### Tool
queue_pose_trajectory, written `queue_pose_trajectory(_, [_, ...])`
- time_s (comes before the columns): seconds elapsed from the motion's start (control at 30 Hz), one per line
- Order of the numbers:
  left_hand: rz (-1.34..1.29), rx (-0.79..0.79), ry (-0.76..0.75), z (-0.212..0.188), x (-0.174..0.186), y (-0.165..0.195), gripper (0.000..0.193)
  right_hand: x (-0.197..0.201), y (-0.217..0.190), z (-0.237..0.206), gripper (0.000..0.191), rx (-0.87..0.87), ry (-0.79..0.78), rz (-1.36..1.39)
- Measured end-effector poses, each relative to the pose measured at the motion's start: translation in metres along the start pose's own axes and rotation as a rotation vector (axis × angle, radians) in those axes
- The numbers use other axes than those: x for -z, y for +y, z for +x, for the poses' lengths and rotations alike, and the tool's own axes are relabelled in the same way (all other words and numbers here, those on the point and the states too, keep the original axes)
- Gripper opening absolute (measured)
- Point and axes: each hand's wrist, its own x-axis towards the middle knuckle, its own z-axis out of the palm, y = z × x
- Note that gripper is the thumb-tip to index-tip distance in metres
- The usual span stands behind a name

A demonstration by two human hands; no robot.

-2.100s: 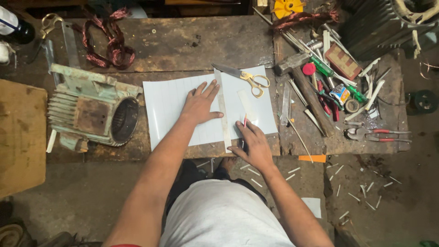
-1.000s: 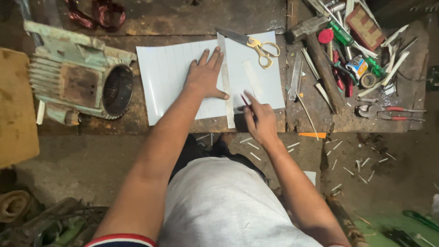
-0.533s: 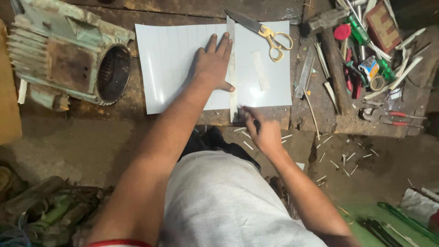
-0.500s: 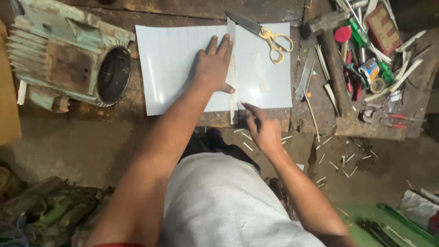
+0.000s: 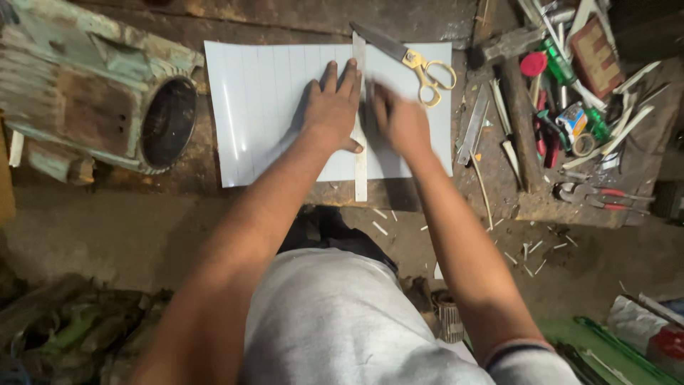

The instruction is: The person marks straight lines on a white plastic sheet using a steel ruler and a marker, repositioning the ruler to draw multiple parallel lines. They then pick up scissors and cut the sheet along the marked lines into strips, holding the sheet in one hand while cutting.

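In the upper middle of the frame a white lined sheet [image 5: 271,107] lies flat on the worn wooden table [image 5: 299,21]. The left hand [image 5: 333,110] presses down with fingers spread on a metal ruler [image 5: 360,164] laid across the sheet. The right hand [image 5: 400,122], blurred, sits just right of the ruler; it may hold a blade, but its grip cannot be told. Yellow-handled scissors [image 5: 413,60] lie at the sheet's upper right.

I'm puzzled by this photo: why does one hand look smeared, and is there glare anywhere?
Head view: the right hand is motion-blurred, while the left hand, flat on the white sheet, stays sharp. The sheet shows soft shine and the left hand's shadow. The floor at the bottom is dim.
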Motion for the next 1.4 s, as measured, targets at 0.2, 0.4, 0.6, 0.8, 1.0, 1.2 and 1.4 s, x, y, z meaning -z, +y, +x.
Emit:
queue_pose_trajectory(0.2, [-0.022,-0.010,0.036,-0.011,-0.004,-0.005,0.144,0.019,-0.015,-0.140,0.035,-0.127,-0.368,-0.129])
queue_pose_trajectory(0.4, [0.149,0.149,-0.071,-0.028,-0.008,-0.002,0.141,0.029,0.024,-0.134,0.038,0.049,-0.107,-0.262])
queue_pose_trajectory(0.6, [0.079,0.043,0.096,-0.094,-0.041,-0.024,0.100,0.021,0.032,-0.124,0.027,0.260,-0.132,-0.432])
queue_pose_trajectory(0.8, [0.075,0.047,0.227,-0.116,-0.075,-0.039,0.059,0.000,0.017,-0.171,0.033,0.328,-0.204,-0.309])
queue_pose_trajectory(1.0, [-0.102,-0.245,0.580,-0.127,-0.101,0.005,0.037,-0.016,-0.002,-0.208,0.034,0.187,-0.262,-0.272])
queue_pose_trajectory(1.2, [-0.202,-0.204,0.616,-0.147,-0.105,0.005,0.018,-0.017,-0.004,-0.212,0.033,0.146,-0.270,-0.267])
queue_pose_trajectory(1.4, [-0.255,-0.312,0.673,-0.155,-0.119,0.025,0.037,-0.028,-0.016,-0.215,0.038,0.153,-0.240,-0.140])
